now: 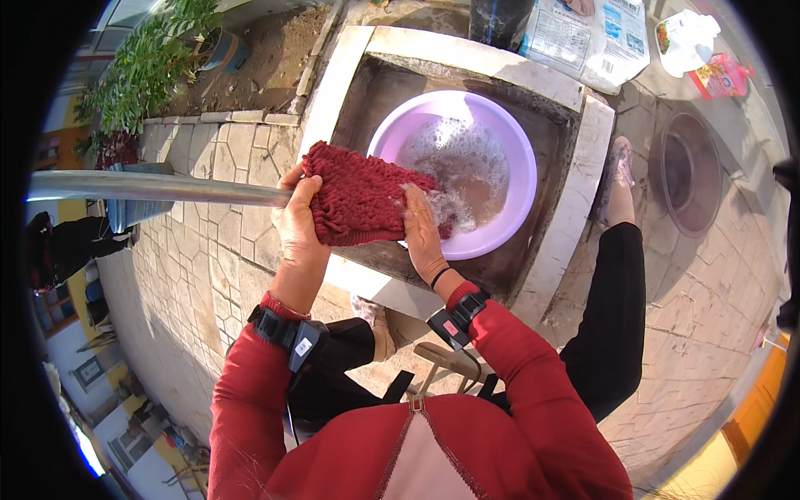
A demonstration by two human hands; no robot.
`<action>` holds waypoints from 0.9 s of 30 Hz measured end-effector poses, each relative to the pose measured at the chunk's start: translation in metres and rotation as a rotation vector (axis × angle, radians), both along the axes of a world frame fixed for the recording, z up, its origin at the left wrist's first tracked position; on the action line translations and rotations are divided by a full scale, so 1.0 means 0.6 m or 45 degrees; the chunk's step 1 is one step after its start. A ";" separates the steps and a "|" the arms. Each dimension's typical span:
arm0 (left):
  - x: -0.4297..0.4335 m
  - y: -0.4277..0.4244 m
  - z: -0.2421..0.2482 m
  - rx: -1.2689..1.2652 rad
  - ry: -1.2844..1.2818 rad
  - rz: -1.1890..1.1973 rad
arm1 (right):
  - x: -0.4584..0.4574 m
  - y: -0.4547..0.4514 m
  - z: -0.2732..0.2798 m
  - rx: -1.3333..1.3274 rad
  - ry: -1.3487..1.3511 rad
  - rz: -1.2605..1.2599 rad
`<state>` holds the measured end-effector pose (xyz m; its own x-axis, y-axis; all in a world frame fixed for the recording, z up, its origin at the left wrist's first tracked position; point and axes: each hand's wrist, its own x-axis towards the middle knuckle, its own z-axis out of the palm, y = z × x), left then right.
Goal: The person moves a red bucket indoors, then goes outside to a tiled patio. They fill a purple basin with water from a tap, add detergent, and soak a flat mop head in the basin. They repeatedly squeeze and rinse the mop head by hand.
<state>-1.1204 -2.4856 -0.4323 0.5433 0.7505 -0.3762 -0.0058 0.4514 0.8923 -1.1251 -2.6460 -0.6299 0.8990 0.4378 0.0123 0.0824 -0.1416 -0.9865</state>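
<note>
A thick red knitted fabric piece (369,194) spans between my hands, over the near-left rim of a purple plastic basin (522,169). My left hand (298,219) grips its left edge, thumb on top. Against its right part lies my right hand (423,234), with white suds beside the fingers. The lower right end of the fabric hangs into the basin. Cloudy water (478,190) with foam (450,150) fills the basin's bottom. A metal pole (162,187) runs from the left rim of the view to behind my left hand; whether they touch, I cannot tell.
The basin stands inside a low square trough with a pale tiled rim (565,219). Beyond it are a printed sack (587,40), a white jug (684,44) and a red detergent pack (722,76). At right sits a brown basin (690,175); under me, a wooden stool (447,362).
</note>
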 end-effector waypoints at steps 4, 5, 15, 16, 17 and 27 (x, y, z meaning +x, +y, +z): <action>-0.003 0.011 -0.009 0.002 -0.025 0.040 | 0.037 0.000 -0.048 -0.695 0.400 -0.092; -0.004 0.013 -0.012 -0.006 -0.017 0.041 | 0.043 -0.002 -0.059 -0.760 0.473 -0.084; -0.004 0.021 -0.010 -0.006 -0.008 -0.037 | 0.077 0.035 -0.100 -0.660 0.297 -0.213; -0.003 0.018 -0.006 -0.004 -0.009 -0.069 | 0.084 0.035 -0.101 -0.611 0.372 -0.218; 0.001 0.016 -0.002 0.001 -0.029 -0.097 | 0.091 0.037 -0.101 -0.618 0.511 -0.199; 0.028 -0.028 0.031 0.075 -0.006 -0.216 | 0.064 0.065 0.085 -0.164 0.359 -0.052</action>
